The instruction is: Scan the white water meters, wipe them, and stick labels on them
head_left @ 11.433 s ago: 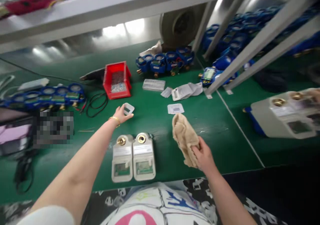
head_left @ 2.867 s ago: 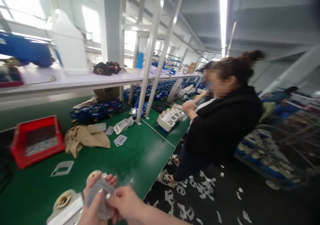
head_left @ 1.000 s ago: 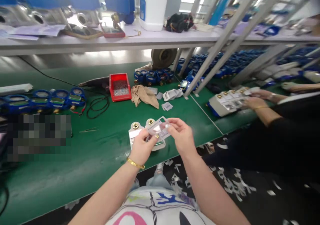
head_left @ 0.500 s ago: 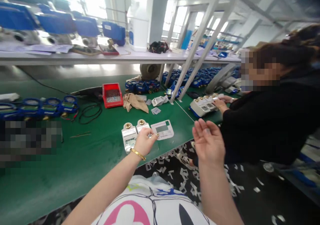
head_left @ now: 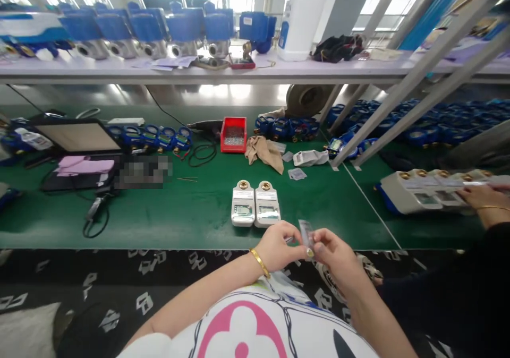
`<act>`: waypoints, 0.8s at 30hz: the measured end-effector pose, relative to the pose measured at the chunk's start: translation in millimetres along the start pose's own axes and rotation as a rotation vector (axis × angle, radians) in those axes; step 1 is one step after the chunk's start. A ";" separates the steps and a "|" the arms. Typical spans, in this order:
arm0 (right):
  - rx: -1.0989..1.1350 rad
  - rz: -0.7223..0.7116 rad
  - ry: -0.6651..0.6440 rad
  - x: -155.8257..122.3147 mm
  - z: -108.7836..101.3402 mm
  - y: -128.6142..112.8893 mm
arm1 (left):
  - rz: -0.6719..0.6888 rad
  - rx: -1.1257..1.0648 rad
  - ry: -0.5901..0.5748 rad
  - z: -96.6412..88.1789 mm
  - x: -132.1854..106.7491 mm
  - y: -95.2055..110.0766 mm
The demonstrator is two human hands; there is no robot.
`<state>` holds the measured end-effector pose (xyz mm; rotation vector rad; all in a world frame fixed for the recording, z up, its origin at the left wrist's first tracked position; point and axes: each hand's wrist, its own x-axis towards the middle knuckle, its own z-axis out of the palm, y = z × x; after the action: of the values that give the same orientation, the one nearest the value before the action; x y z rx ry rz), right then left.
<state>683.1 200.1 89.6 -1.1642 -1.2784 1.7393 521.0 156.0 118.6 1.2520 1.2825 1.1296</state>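
Note:
A thin faceplate label (head_left: 305,231), turned nearly edge-on, is held between both hands just over the bench's front edge. My left hand (head_left: 279,249), with a gold bangle at the wrist, pinches it from the left. From the other side, the fingertips of my right hand (head_left: 337,256) are closed on its right edge. Two pale meter housings, a left one (head_left: 243,205) and a right one (head_left: 267,205), lie side by side beyond my left hand, each with a brass fitting and a small display window.
A red bin (head_left: 234,135) of small parts, a tan cloth (head_left: 263,153) and small clear pieces (head_left: 297,174) lie farther back. Tweezers (head_left: 187,179) and a laptop (head_left: 79,140) are leftward. At right, a co-worker's hand (head_left: 484,196) touches a row of housings (head_left: 422,193). Slanted posts (head_left: 402,92) rise from the bench.
The view has swung left. My right hand, open and apart before, has come to the label and closed on it. The label has moved off the bench toward my body and tipped up.

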 end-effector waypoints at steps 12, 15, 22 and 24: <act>0.077 0.195 -0.419 33.0 -40.1 4.0 | -0.093 -0.046 0.242 44.4 16.0 2.5; 0.085 0.236 -0.449 32.1 -41.7 2.5 | -0.116 -0.130 0.245 51.6 18.5 9.5; 0.134 0.252 -0.534 38.1 -39.1 -6.3 | -0.047 -0.089 0.275 57.7 17.3 18.7; 0.161 0.221 -0.567 42.7 -37.0 -7.2 | -0.044 -0.061 0.280 56.0 18.3 22.5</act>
<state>701.5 253.2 80.8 -0.7636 -1.3211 2.4026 578.9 174.3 135.3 1.0414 1.4620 1.3366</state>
